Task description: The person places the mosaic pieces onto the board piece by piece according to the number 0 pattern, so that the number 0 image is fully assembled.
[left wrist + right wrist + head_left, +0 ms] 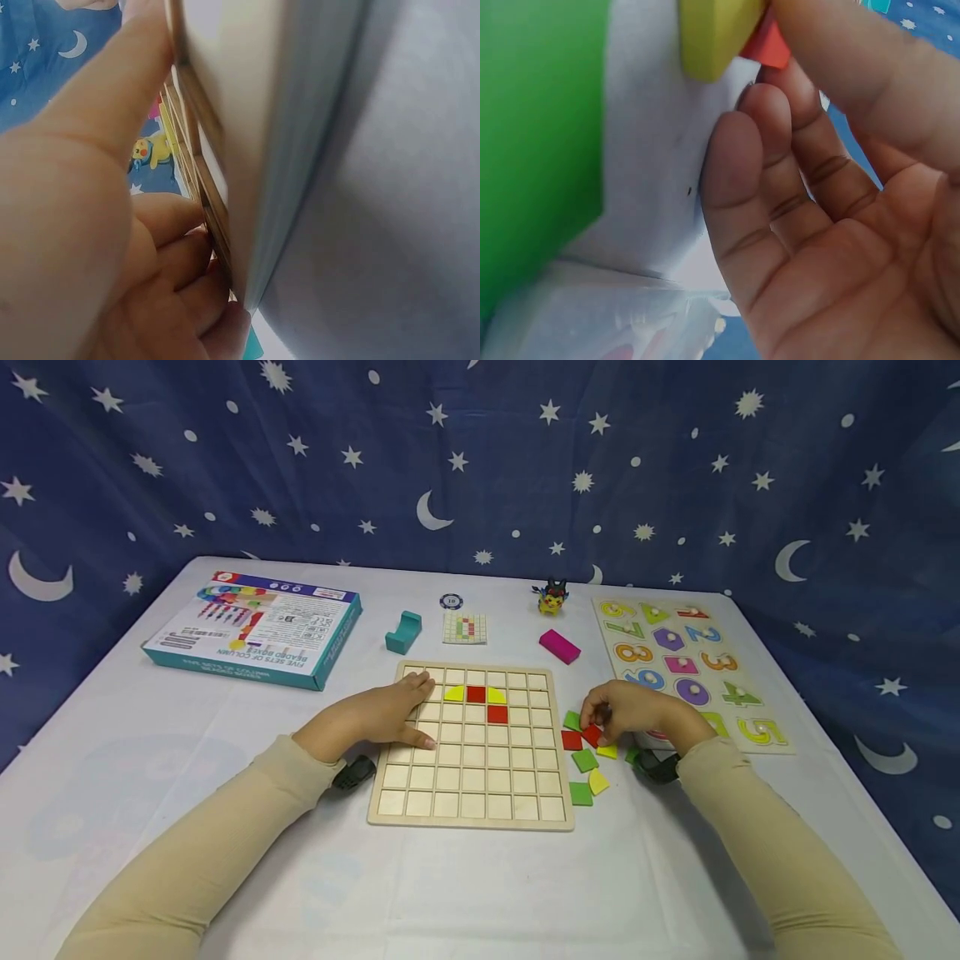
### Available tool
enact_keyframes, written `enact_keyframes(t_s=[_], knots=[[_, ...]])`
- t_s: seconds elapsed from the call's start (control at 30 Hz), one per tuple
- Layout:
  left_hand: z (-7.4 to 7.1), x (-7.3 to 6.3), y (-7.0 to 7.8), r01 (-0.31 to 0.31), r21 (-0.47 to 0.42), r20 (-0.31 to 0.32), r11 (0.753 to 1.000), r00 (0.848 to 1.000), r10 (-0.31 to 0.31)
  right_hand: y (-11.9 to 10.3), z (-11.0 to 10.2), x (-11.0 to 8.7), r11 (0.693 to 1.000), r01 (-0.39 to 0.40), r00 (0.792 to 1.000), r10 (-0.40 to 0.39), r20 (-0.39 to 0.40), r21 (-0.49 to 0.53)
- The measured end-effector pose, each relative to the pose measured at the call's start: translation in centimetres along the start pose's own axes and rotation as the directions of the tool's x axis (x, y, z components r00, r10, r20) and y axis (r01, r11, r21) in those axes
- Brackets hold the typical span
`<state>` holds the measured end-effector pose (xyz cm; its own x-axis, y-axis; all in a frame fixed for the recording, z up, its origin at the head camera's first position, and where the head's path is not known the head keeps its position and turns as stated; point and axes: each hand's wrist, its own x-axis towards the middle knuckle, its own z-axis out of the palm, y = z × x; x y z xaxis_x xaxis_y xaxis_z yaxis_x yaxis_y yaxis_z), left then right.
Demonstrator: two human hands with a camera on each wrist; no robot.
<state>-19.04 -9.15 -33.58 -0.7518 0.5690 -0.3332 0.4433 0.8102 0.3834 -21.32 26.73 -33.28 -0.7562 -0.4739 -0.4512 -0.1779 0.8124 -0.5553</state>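
A square wooden grid board point(472, 818) lies on the table. My left hand point(378, 710) rests on its left side, fingers and thumb spread over the cells. In its upper rows sit two red squares, one of them point(497, 714) lower, and two yellow quarter-round tiles point(454, 693). Right of the board, my right hand point(630, 708) pinches a red square tile point(592, 735) between thumb and fingers, low over the loose pieces. Around it lie another red tile point(572, 741), several green tiles point(585, 761) and yellow pieces point(597, 782). In the right wrist view a yellow piece point(709, 41) partly covers the red tile.
Behind the board stand a teal arch block point(404, 632), a small pattern card point(465, 628), a poker chip point(451, 601), a magenta block point(559, 646) and a yellow figurine point(551, 598). A boxed toy point(255, 627) lies far left, a number puzzle board point(735, 693) right.
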Motion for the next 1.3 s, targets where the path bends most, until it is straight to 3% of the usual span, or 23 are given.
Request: enact_keyframes(t_s=[0.6, 1.0, 1.3], knots=[[0.1, 0.1, -0.3, -0.014, 0.002, -0.015, 1.0, 1.0, 0.014, 0.1, 0.1, 0.0, 1.0, 0.001, 0.991, 0.003, -0.133, 0.027], [0.2, 0.1, -0.2, 0.001, -0.002, -0.007, 1.0, 1.0, -0.001, -0.4, -0.8, -0.1, 0.999, -0.024, 0.987, 0.027, -0.158, 0.024], [0.3, 0.3, -0.4, -0.002, 0.019, -0.006, 1.0, 1.0, 0.002, -1.7, -1.0, 0.6, 0.999, 0.005, 0.988, 0.0, -0.156, 0.032]])
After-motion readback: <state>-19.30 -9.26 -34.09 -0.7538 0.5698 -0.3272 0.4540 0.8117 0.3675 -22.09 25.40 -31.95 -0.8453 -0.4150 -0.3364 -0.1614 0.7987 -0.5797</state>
